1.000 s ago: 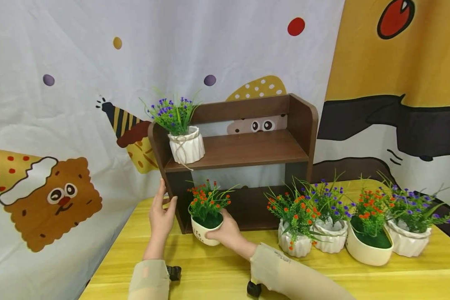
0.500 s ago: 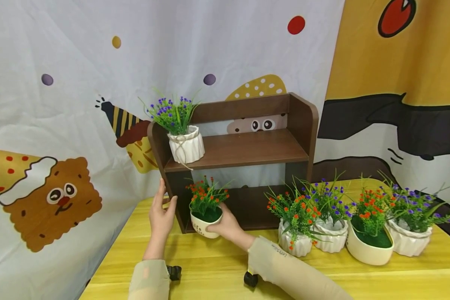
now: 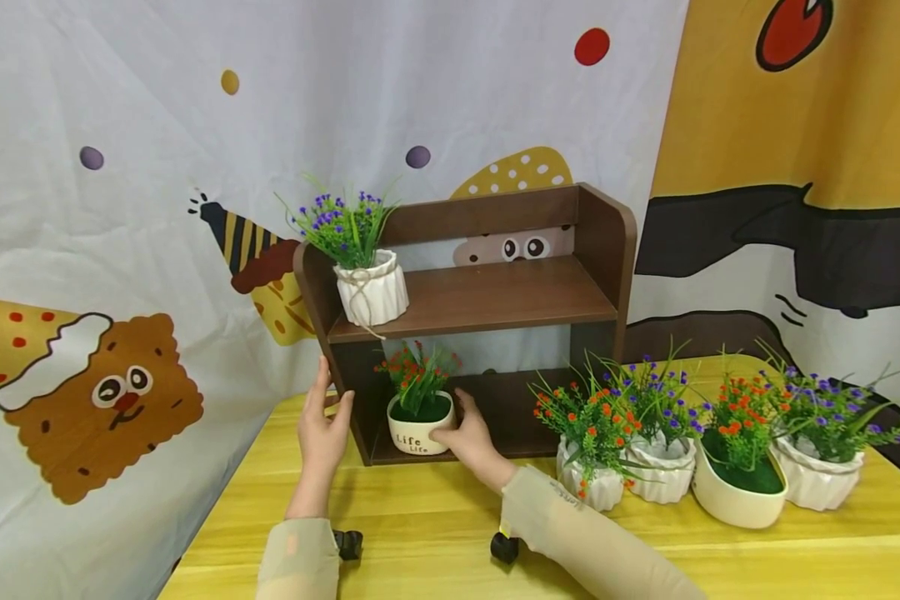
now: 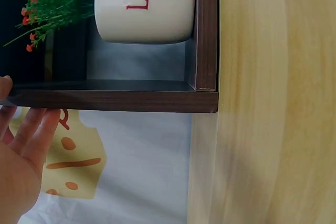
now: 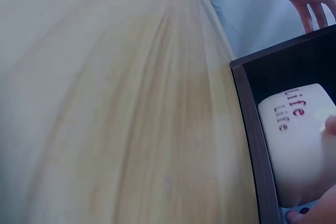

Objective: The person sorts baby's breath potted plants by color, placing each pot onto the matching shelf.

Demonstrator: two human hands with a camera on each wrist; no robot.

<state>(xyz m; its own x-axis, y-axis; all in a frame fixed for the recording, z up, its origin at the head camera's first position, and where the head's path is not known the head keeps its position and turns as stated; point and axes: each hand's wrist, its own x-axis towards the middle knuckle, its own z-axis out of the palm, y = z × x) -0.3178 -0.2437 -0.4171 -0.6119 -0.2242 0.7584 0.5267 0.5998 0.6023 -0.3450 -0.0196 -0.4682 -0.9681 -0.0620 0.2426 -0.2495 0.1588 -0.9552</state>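
Note:
My right hand holds a cream oval pot of orange artificial flowers, thumb on its front, other fingers mostly hidden at its side. The pot, lettered "Life", sits upright on the lower level of a dark brown two-tier shelf, near the left panel. In the left wrist view its base is by the bottom board. My left hand grips the shelf's left side panel, thumb at the front edge and fingers along the outside. A white pleated pot with purple flowers stands on the upper level at left.
Several potted flowers stand on the table right of the shelf: a white pot with orange flowers, a cream oval pot and white pots with purple flowers. A printed cloth hangs behind the yellow wooden table.
My right hand has moved the cream pot from the shelf's front edge back onto the lower level and turned it so its lettering faces forward. My left hand has stayed at the panel.

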